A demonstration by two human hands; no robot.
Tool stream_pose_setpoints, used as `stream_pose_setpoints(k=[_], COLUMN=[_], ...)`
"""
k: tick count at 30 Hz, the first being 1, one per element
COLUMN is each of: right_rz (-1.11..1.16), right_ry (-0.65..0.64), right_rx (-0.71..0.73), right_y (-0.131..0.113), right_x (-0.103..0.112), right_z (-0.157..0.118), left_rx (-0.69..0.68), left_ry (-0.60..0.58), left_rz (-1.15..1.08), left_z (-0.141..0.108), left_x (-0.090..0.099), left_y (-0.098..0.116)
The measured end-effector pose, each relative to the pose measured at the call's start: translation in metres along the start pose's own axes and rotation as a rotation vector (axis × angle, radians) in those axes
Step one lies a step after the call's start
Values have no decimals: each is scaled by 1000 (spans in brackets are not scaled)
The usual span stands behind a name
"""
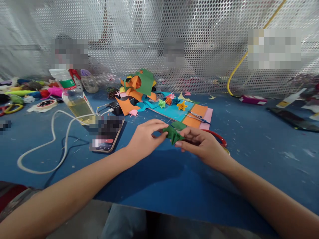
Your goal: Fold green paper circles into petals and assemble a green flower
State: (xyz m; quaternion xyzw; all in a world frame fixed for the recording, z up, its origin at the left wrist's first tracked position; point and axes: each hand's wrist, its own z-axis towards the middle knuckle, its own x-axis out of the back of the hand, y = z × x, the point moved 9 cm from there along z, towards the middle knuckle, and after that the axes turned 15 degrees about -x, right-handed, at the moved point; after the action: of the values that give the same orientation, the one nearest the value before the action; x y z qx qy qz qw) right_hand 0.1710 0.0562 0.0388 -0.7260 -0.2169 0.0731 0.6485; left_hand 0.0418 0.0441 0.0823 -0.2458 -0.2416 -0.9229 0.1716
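Observation:
A dark green folded paper piece with pointed tips is held between my two hands, above the blue table. Thumb and fingers of my left hand pinch its left end. My right hand grips the right side, its thumb at the lower edge. Behind them lie sheets of blue paper, orange paper and pink paper. Small folded paper flowers, among them a yellow-orange one and a light green one, rest on the blue sheet. Red-handled scissors are partly hidden behind my right hand.
A phone lies left of my hands, near a white cable and a bottle of yellowish liquid. Paper scraps pile up at the back. A perforated metal screen rises behind the table.

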Motion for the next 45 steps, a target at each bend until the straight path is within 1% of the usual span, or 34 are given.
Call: stream_pose_setpoints(k=[2, 5, 10, 14, 16, 18, 20, 22, 27, 31, 35, 38, 42, 45], right_rz=[28, 45, -54, -173, -242, -311, -358, -374, -379, -497, -493, -446, -417, -398], right_ry=[28, 54, 21, 25, 67, 130, 192, 226, 241, 325, 391, 399, 370, 382], right_rx=[-3, -1, 34, 81, 110, 137, 155, 154, 180, 221, 238, 229, 205, 195], right_y=[0, 0, -5, -10, -14, -17, -19, -19, -18, -21, -24, -23, -20, -20], right_x=[3, 6, 1, -1, 1, 3, 5, 6, 4, 5, 9, 11, 10, 11], right_z=[-1, -1, -5, -11, -13, -14, -15, -15, -17, -21, -22, -22, -21, -22], left_rx=[-48, -79, -86, -46, -65, -130, -165, -144, -71, -55, -54, -46, -25, -7], left_ry=[26, 37, 32, 10, -18, -56, -69, -52, -48, -51, -55, -40, -22, -2], left_rz=[-35, -92, -148, -154, -131, -111, -93, -87, -135, -132, -116, -111, -128, -151], left_z=[1, 3, 5, 4, 4, 3, 2, 1, -1, -2, -3, -3, -2, -1], left_x=[2, 3, 2, 0, -2, -6, -8, -8, -12, -15, -15, -12, -10, -9], left_y=[10, 19, 19, 16, 18, 24, 28, 28, 28, 28, 28, 29, 30, 30])
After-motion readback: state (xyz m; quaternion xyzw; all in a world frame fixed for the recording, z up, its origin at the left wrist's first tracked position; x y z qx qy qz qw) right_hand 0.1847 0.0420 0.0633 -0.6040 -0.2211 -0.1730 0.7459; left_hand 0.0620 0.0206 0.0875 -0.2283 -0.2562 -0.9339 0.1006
